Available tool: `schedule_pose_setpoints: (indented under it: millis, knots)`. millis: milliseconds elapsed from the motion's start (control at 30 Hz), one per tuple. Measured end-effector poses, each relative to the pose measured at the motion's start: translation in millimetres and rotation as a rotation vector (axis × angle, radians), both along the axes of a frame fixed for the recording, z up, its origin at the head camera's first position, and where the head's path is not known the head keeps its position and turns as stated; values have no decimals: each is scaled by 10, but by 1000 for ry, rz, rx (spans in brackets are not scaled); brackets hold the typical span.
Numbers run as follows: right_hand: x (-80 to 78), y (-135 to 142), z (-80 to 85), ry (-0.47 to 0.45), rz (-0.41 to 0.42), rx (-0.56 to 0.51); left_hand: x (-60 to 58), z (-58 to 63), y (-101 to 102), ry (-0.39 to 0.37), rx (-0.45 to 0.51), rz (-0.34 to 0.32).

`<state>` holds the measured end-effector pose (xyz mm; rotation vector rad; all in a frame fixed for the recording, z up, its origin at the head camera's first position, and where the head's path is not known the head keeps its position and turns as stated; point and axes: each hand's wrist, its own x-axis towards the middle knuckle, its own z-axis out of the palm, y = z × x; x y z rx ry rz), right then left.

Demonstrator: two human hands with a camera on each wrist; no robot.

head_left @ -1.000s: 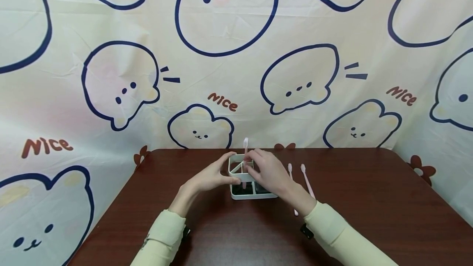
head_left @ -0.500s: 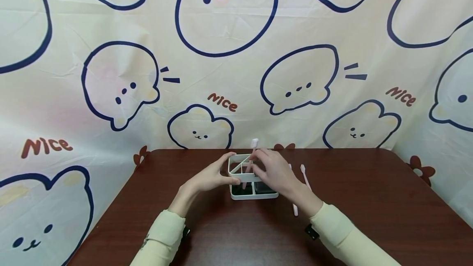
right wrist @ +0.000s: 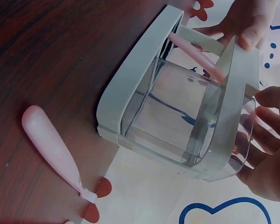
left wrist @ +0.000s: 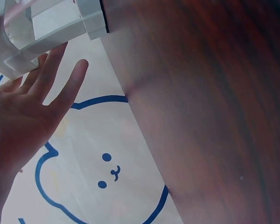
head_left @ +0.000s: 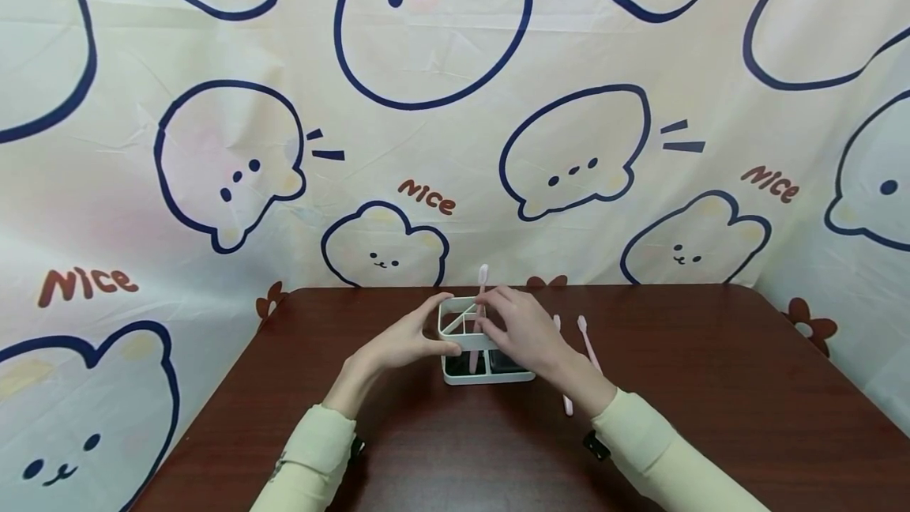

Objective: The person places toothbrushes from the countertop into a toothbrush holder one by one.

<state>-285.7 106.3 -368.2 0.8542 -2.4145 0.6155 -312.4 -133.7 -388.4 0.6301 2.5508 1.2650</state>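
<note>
A pale two-tier toothbrush holder stands on the table, with a transparent cup in its wider section. My left hand grips its upper tier on the left side, thumb in front and fingers behind. My right hand pinches a pink toothbrush just below its head. The brush stands bristle end up, leaning slightly right, and runs down through the upper tier. Its handle reaches to the left compartment of the base. In the right wrist view, my right fingers are beside the clear cup.
Two more pink toothbrushes lie right of the holder: one farther right, the other partly hidden by my right forearm. The dark wooden table ends at a cartoon-printed cloth behind.
The pink toothbrush tilted right, then came back closer to upright and sits slightly lower at its handle end. My right hand shifted a little right; my left hand stayed on the holder.
</note>
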Motion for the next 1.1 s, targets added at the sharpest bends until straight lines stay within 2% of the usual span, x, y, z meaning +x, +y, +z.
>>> schedule_pose_setpoints:
  millis: [400, 767, 967, 1100]
  knots:
    - [36, 125, -23, 11, 8, -10, 2, 6, 0, 11, 8, -11]
    - [53, 281, 3, -41, -24, -51, 3, -6, -12, 4, 1, 0]
    - [86, 351, 16, -1, -33, -73, 7, 4, -10, -3, 5, 10]
    - [135, 431, -38, -1, -52, -87, 18, -39, 0, 2, 6, 15]
